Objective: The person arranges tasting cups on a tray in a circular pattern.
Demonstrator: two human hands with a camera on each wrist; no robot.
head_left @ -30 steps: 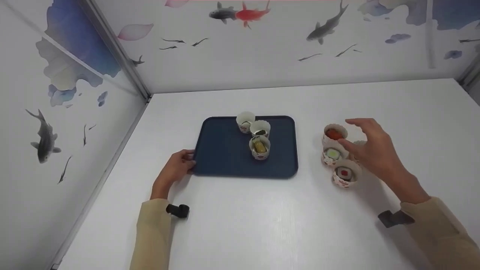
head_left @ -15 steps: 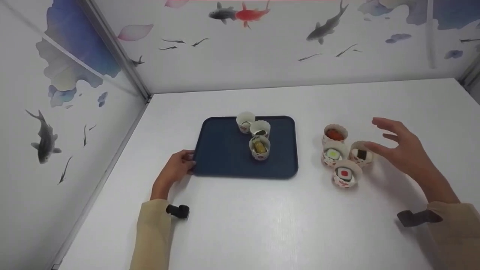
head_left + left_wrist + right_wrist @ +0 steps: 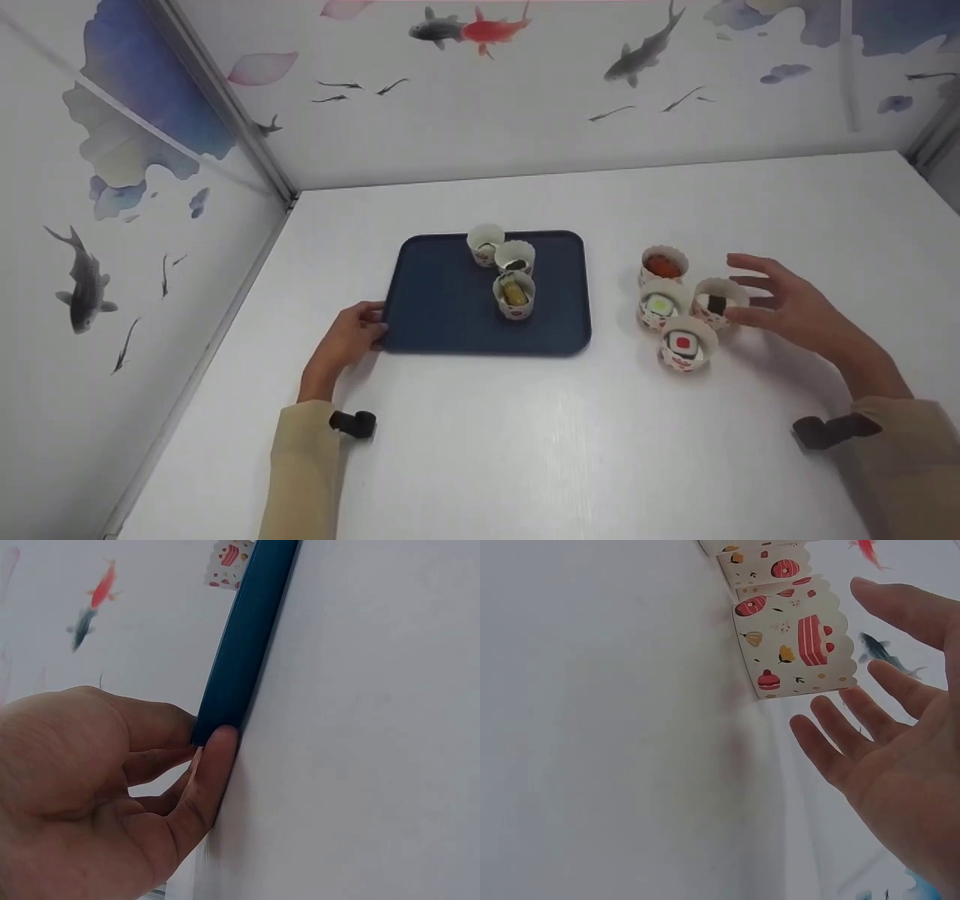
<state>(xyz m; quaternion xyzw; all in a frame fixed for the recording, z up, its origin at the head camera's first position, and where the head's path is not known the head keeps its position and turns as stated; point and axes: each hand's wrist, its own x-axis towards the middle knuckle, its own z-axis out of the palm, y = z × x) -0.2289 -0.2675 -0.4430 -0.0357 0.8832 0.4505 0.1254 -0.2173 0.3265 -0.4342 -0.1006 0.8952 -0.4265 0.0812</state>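
Observation:
My left hand (image 3: 350, 335) pinches the left edge of a dark blue tray (image 3: 442, 300). In the left wrist view the thumb and fingers meet the tray (image 3: 247, 637) at its corner. On the right, my right hand (image 3: 795, 304) is spread beside a paper cup (image 3: 709, 319) holding a white sushi piece with a black band (image 3: 716, 304). Its thumb overlaps that cup's rim in the head view. From the right wrist, the fingers of the hand (image 3: 907, 727) are extended around the side of the cup (image 3: 795, 641), whose wall has cake and donut prints.
Against that cup stand three more paper cups: one with orange-red filling (image 3: 664, 266), one with a green-centred roll (image 3: 660, 305), one with a red-centred roll (image 3: 684, 345). The tray carries three cups, the nearest (image 3: 515, 304) with a yellow piece. Patterned walls border the white table (image 3: 480, 435).
My right hand has pulled back rightward from over the cups, then come slightly left and down to the black-banded one. My left hand keeps its place on the tray; the head view shifts a little.

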